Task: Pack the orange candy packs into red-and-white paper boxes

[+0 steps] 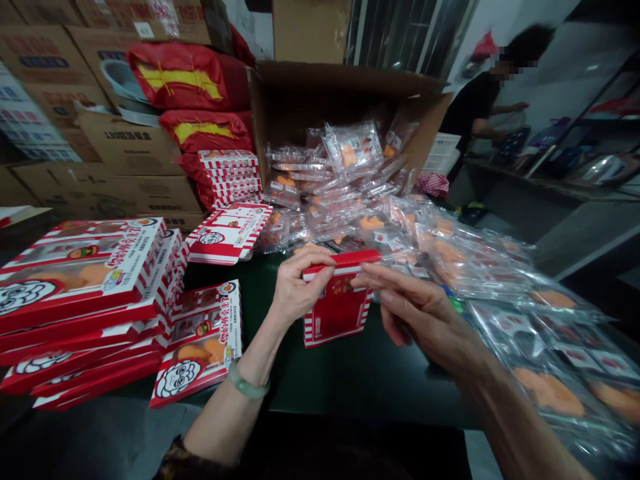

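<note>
Well left of the fingers, a stack of red-and-white printed cartons (80, 280) lies on the dark green counter (340, 380), squared up in overlapping layers, and a single carton (197, 347) rests just beside it, nearer the left wrist with its jade bangle (249, 385). At the centre, the left hand (300, 290) has its fingers closed on the top edge of an upright red carton (337, 310), a pinch that seems to steady it above the counter. The right hand (420, 313) reaches in from the other side, its fingers extended to the carton's top right corner; whether they grip it, I cannot tell. Beyond the fingers sits an open cardboard box (280, 100) full of clear plastic packets, and more packets of orange pieces (545, 347) spread right of the fingers, within easy reach.
</note>
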A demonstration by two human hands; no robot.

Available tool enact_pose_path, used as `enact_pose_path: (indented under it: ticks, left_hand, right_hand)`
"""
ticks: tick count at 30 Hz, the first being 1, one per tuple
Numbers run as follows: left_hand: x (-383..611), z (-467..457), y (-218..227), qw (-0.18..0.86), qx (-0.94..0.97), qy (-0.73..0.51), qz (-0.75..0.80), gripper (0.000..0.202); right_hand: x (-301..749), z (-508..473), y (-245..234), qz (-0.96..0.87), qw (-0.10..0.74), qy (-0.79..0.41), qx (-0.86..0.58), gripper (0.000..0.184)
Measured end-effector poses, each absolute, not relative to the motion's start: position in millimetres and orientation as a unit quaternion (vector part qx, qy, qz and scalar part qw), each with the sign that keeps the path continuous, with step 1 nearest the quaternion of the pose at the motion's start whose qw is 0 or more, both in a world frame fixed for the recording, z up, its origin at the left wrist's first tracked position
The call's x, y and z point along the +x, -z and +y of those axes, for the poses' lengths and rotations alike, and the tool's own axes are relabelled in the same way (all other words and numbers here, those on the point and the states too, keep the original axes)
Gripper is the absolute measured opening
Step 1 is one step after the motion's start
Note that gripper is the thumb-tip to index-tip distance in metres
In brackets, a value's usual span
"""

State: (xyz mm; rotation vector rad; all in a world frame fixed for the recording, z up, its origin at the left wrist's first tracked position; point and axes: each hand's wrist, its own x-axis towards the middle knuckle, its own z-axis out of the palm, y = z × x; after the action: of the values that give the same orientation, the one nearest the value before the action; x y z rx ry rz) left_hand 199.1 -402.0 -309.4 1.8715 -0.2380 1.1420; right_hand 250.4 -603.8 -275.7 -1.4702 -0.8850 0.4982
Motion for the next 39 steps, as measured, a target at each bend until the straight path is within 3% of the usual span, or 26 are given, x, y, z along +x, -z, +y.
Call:
enact_pose_path:
  ticks: [8, 13, 18, 28, 39]
  left_hand:
    - [211.5, -396.0, 299.9, 0.544, 0.742, -0.386, -0.07, 0.005]
    - [214.8, -400.4, 300.6, 0.586, 0.734, -0.337, -0.069, 0.005]
    - [216.3, -403.6, 306.1, 0.651, 0.709, -0.268, -0.042, 0.009]
    - [221.7, -406.5, 313.3, 0.717, 0.666, -0.208, 0.005, 0.01]
    - [219.6, -410.4, 314.1, 0.755, 0.628, -0.188, -0.011, 0.009]
  right_hand:
    - [252.7, -618.5, 257.5, -0.497, 0.407, -0.011, -0.766, 0.04]
    - [266.0, -616.3, 258.7, -0.527, 0.312, 0.009, -0.791, 0.047]
    - [279.9, -611.4, 266.7, -0.541, 0.285, -0.027, -0.791, 0.052]
    - [291.2, -622.6, 278.8, -0.54, 0.325, -0.094, -0.771, 0.056]
    - [287.5, -614.5, 295.5, -0.517, 0.241, 0.027, -0.821, 0.058]
